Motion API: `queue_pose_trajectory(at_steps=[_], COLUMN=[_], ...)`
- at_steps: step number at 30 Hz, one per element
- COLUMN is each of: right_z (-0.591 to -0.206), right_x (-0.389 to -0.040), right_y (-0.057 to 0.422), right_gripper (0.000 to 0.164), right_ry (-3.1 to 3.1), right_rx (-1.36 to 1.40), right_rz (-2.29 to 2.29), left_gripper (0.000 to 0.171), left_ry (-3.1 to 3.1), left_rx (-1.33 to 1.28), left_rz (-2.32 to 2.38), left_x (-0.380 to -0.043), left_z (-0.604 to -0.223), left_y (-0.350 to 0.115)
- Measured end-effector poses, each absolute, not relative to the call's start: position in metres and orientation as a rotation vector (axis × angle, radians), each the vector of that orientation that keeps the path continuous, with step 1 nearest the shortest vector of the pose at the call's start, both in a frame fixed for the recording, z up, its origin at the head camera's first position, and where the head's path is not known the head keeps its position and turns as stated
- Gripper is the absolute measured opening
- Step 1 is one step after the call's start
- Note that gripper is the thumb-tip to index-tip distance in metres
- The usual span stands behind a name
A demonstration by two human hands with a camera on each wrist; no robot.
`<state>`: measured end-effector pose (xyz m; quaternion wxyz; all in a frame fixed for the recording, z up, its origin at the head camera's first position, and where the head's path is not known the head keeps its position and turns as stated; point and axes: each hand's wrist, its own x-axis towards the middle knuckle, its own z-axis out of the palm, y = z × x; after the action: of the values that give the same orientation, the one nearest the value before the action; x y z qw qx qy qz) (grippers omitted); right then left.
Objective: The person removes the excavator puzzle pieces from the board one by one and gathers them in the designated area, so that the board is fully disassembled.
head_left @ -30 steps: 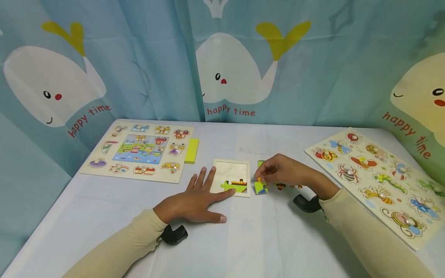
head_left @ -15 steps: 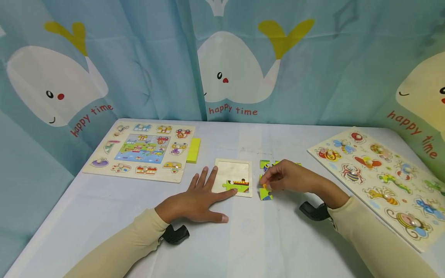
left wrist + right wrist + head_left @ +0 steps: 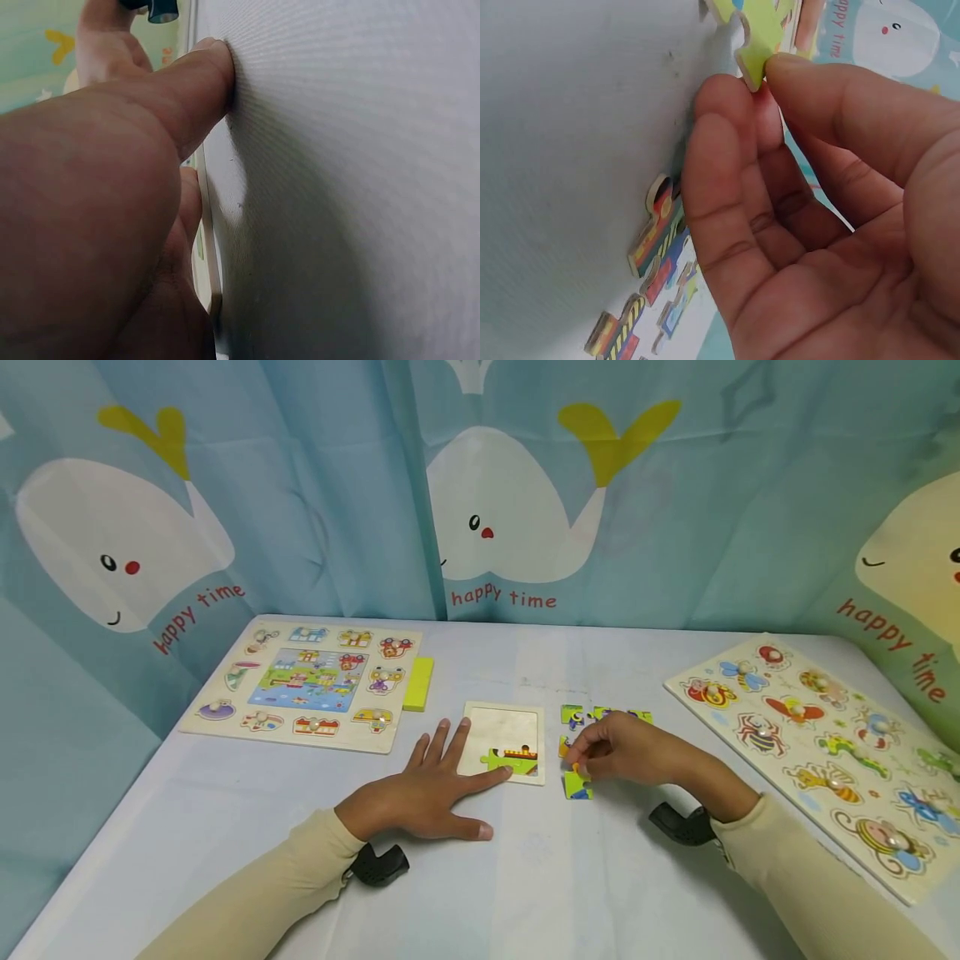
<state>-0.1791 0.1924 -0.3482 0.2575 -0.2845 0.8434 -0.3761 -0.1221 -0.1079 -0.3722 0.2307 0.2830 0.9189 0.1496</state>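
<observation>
My right hand (image 3: 637, 752) pinches a green jigsaw piece (image 3: 577, 786) between thumb and fingertips. In the right wrist view that piece (image 3: 763, 39) is tilted, its notched edge showing. Spread flat, my left hand (image 3: 416, 797) has fingers resting on the small wooden puzzle tray (image 3: 498, 724). Its index fingertip touches joined green pieces (image 3: 504, 763) in the tray's lower part. The left thumb (image 3: 206, 71) lies against the tabletop. Around the right hand lie loose jigsaw pieces (image 3: 572, 717), partly hidden by it; several (image 3: 656, 232) show beside the fingers in the right wrist view.
A vehicle knob puzzle board (image 3: 300, 683) lies at the back left, with a yellow-green block (image 3: 418, 683) against its right side. An insect knob puzzle board (image 3: 810, 752) lies slanted at the right. A whale-print curtain (image 3: 337, 510) hangs behind the table.
My right hand has moved slightly right and toward me with the jigsaw piece, uncovering more loose pieces behind it. My left hand has stayed on the tray.
</observation>
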Motion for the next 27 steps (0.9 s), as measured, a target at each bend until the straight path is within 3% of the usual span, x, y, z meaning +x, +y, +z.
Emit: queue_pose_trajectory(at_steps=[27], right_z=[-0.347], right_x=[-0.188], right_y=[0.174], right_gripper=[0.019], right_ry=[2.362], right_rx=[-0.783], right_rz=[-1.033], left_gripper=[0.072], left_ry=[2.54], left_rx=[0.767], left_rz=[0.348], left_x=[-0.122], left_z=[-0.369], left_y=[-0.106])
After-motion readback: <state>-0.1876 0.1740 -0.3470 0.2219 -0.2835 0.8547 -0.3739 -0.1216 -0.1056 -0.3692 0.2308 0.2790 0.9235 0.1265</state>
